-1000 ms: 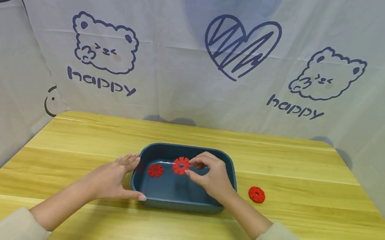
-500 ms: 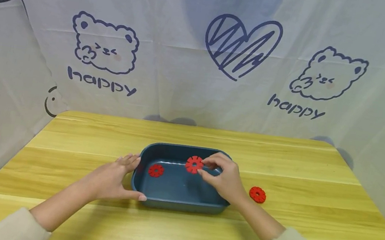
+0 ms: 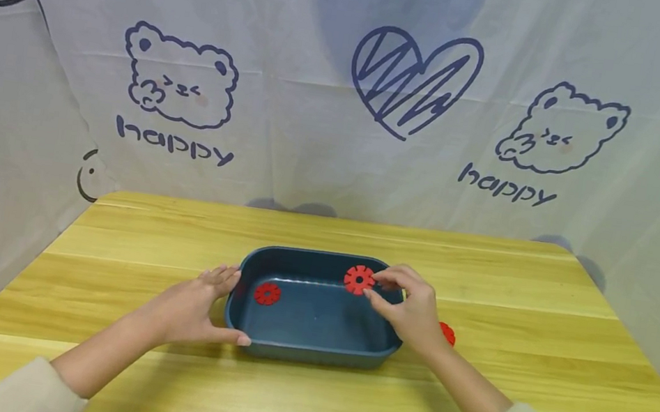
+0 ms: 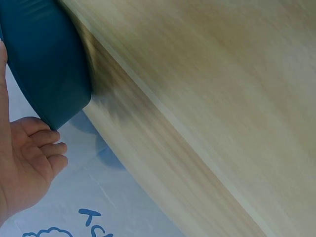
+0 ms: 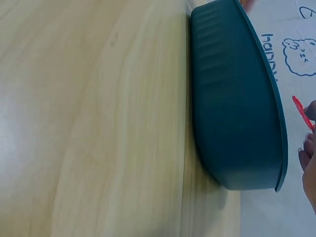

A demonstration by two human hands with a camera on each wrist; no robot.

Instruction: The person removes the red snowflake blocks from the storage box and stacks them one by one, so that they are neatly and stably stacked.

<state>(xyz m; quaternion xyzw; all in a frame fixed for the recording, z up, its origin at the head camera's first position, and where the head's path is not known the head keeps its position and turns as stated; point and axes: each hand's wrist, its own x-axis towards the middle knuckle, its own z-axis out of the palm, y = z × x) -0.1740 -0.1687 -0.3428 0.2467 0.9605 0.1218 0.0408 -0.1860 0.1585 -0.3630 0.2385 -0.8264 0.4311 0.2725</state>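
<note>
A dark blue rectangular bin (image 3: 309,354) sits mid-table. My left hand (image 3: 195,310) rests on its left end, thumb along the front rim and fingers at the far left side; in the left wrist view the fingers (image 4: 42,143) touch the bin's edge. Between thumb and fingertips my right hand (image 3: 413,309) pinches a red notched disc (image 3: 359,280) with a hole in its centre, held over the bin's right part. The right wrist view has this disc edge-on, above the rim. Another red notched disc (image 3: 268,294) lies inside the bin at left.
A further red disc (image 3: 447,333) lies on the wooden table (image 3: 542,320) right of the bin, partly hidden behind my right hand. A white cloth (image 3: 291,123) printed with bears and a heart hangs behind the table.
My right hand has moved right across the bin, carrying the pinched red disc with it, and now partly covers the disc on the table. The left hand has stayed put.
</note>
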